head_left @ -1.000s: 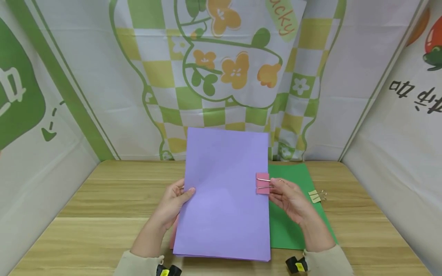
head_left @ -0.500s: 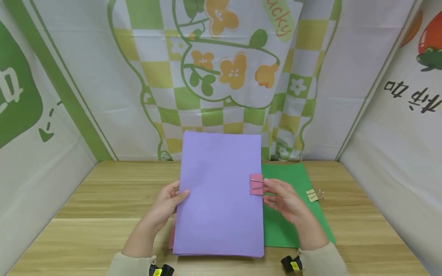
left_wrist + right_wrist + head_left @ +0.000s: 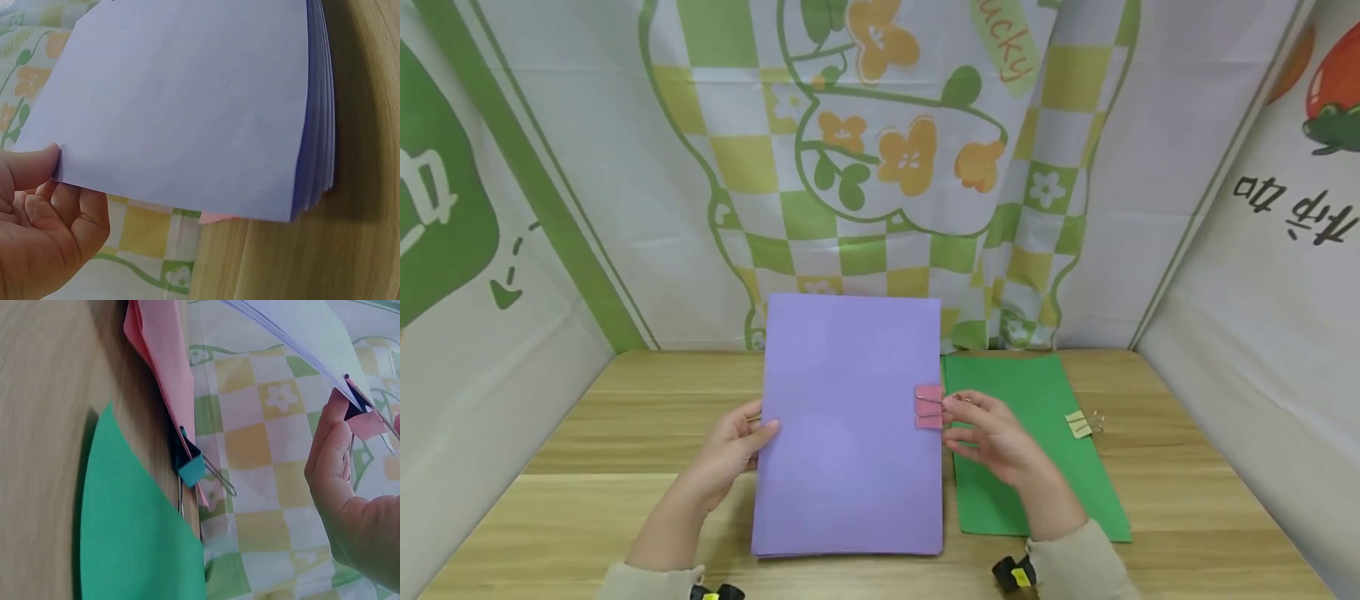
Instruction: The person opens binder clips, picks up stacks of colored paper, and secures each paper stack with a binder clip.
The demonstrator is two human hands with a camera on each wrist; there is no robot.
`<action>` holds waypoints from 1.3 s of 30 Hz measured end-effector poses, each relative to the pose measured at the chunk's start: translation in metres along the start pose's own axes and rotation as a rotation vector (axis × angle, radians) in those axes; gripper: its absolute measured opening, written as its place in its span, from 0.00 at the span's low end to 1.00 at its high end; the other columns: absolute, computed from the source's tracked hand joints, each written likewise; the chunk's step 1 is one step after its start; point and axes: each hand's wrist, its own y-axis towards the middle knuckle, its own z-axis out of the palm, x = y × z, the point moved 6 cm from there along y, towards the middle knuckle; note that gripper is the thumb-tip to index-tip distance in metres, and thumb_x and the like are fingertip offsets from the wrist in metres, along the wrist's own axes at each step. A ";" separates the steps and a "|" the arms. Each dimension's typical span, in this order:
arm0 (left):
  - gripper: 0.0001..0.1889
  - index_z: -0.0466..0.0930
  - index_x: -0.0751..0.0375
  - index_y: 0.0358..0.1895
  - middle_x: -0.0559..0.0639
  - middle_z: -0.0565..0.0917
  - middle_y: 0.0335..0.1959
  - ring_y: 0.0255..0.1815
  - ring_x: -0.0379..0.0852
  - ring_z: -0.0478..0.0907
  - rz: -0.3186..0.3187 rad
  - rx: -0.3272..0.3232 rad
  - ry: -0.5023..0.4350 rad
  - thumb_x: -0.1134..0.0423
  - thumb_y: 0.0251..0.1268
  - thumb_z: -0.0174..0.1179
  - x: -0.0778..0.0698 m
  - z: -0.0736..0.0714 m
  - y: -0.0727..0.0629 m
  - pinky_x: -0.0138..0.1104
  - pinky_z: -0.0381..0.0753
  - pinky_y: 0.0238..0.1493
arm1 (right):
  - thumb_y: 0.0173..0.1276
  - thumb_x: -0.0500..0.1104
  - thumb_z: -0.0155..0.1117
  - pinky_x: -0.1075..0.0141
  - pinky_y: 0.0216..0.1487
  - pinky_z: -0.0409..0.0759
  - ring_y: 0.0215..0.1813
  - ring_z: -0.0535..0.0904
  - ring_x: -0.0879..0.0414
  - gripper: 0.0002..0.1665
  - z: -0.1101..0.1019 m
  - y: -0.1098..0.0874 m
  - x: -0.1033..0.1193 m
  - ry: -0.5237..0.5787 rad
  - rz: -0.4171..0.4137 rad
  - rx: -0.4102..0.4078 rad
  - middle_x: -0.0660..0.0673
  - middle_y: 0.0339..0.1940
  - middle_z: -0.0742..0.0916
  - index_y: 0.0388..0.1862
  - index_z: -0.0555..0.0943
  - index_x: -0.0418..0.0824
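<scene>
A stack of purple paper (image 3: 850,467) is held up over the table, tilted toward me. My left hand (image 3: 726,450) pinches its left edge, thumb on the front and fingers behind. A pink binder clip (image 3: 928,407) bites the right edge of the stack, and my right hand (image 3: 992,433) holds it by its wire handles. In the left wrist view the sheets (image 3: 187,112) fan slightly apart along one edge. Beneath the right forearm lies a green paper stack (image 3: 992,508) with a yellow binder clip (image 3: 1078,425) on its right edge.
Pink paper (image 3: 165,356) with a teal binder clip (image 3: 190,469) lies on the wooden table (image 3: 1187,483), hidden behind the purple stack in the head view. Patterned cloth (image 3: 865,250) hangs at the back, and printed white cloth (image 3: 1247,292) borders the sides.
Both hands have carried the purple stack left and slightly down, baring more of the green paper. The pink paper's edge, visible earlier at lower left, is now covered in the head view.
</scene>
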 end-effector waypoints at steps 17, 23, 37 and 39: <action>0.28 0.50 0.78 0.74 0.40 0.88 0.42 0.36 0.35 0.85 -0.049 -0.095 0.079 0.67 0.79 0.45 0.010 -0.049 -0.027 0.32 0.86 0.39 | 0.69 0.51 0.65 0.61 0.53 0.84 0.38 0.87 0.55 0.35 0.047 0.027 -0.007 -0.158 0.018 0.080 0.42 0.49 0.85 0.64 0.67 0.29; 0.29 0.49 0.79 0.74 0.31 0.87 0.37 0.35 0.33 0.85 -0.046 -0.126 0.120 0.67 0.79 0.46 0.011 -0.070 -0.034 0.31 0.86 0.37 | 0.67 0.54 0.67 0.57 0.56 0.84 0.40 0.89 0.51 0.34 0.067 0.039 -0.008 -0.200 0.040 0.095 0.38 0.46 0.87 0.60 0.72 0.32; 0.17 0.73 0.51 0.63 0.26 0.86 0.33 0.31 0.32 0.84 -0.075 -0.237 0.105 0.66 0.76 0.53 0.022 -0.114 -0.044 0.29 0.84 0.34 | 0.66 0.54 0.67 0.54 0.55 0.85 0.37 0.88 0.51 0.30 0.103 0.059 -0.001 -0.272 0.066 0.107 0.32 0.44 0.88 0.56 0.75 0.32; 0.15 0.76 0.34 0.50 0.26 0.86 0.33 0.31 0.33 0.84 -0.075 -0.247 0.074 0.66 0.75 0.54 0.024 -0.119 -0.045 0.29 0.85 0.34 | 0.66 0.54 0.67 0.55 0.54 0.85 0.36 0.87 0.51 0.31 0.107 0.062 -0.002 -0.272 0.069 0.100 0.32 0.44 0.88 0.56 0.75 0.31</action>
